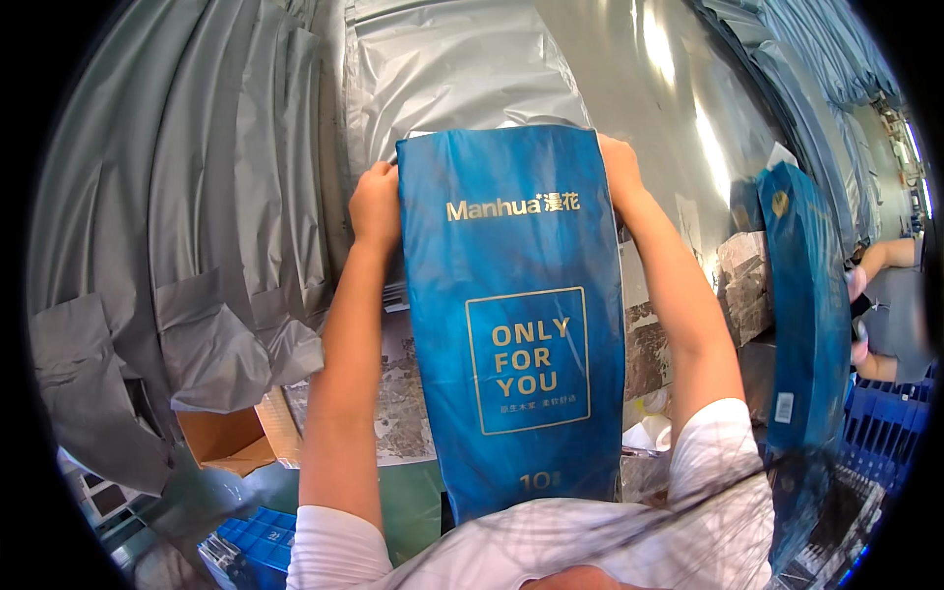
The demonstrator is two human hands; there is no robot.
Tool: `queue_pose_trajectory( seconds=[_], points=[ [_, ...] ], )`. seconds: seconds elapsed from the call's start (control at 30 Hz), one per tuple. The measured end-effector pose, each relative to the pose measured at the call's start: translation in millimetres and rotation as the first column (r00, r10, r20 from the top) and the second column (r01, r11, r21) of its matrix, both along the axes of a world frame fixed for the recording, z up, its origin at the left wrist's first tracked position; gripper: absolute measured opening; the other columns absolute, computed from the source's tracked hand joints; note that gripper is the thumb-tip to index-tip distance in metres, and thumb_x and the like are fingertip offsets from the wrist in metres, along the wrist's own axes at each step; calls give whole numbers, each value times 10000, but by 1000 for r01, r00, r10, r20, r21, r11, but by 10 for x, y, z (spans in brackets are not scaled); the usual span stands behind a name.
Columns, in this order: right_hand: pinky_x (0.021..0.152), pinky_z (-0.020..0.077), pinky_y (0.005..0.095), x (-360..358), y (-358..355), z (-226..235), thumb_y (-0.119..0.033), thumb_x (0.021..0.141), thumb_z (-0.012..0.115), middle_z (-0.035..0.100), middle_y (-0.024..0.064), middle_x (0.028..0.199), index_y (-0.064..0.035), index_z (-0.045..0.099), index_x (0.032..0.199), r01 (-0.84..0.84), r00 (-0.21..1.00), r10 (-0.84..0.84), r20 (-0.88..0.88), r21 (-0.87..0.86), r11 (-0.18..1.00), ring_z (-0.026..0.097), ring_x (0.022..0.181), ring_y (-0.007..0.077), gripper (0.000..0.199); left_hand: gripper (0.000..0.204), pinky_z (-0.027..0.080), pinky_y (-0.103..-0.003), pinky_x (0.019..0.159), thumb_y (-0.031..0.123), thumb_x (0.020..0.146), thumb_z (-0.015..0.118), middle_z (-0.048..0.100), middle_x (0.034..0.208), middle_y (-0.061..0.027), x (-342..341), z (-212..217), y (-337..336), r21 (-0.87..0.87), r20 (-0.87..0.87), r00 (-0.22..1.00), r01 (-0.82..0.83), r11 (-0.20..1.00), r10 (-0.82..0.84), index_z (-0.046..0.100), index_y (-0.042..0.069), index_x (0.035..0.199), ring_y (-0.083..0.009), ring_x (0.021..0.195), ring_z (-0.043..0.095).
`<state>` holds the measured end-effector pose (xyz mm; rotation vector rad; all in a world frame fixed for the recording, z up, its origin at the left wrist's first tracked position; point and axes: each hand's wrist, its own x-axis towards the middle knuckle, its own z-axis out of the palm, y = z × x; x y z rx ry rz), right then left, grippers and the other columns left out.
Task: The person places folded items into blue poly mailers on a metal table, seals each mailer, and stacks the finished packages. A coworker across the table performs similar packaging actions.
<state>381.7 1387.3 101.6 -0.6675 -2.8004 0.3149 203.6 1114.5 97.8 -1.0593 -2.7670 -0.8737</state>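
Note:
A large blue plastic packaging bag [511,261] with gold printing hangs upright in front of me, its lower end against my shirt. My left hand [377,206] is closed on the bag's upper left edge. At the upper right edge, my right hand [618,169] grips it too, with its fingertips hidden behind the plastic. Both arms reach forward, one on each side of the bag. Just beyond its top edge lies a pile of silver-grey plastic bags [457,69].
Stacks of grey plastic bags [211,177] drape over the left side. A shiny metal tabletop [639,88] extends to the far right. Another blue bag [808,315] stands at right, near a co-worker's hands [860,280]. Low down are a cardboard box [224,438] and blue crates [890,418].

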Motion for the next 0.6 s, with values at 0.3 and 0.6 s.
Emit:
queue_pose_trajectory(
  seconds=[0.3, 0.6],
  points=[
    [775, 466, 361, 396, -315, 31, -125, 806, 491, 608, 157, 987, -43, 597, 1020, 2, 813, -49, -580, -81, 997, 582, 924, 299, 253, 247, 473, -337, 652, -66, 683, 569, 589, 928, -135, 373, 353, -184, 561, -196, 980, 134, 817, -26, 638, 8, 908, -285, 776, 586],
    [649, 476, 435, 665, -623, 79, -224, 790, 444, 614, 196, 816, -53, 615, 805, 235, 961, -207, 184, -146, 961, 599, 777, 354, 242, 194, 446, -451, 657, 140, 794, 436, 595, 817, -220, 548, -87, -548, -83, 282, 939, -182, 980, 198, 600, 35, 802, -375, 771, 584]
  ],
)
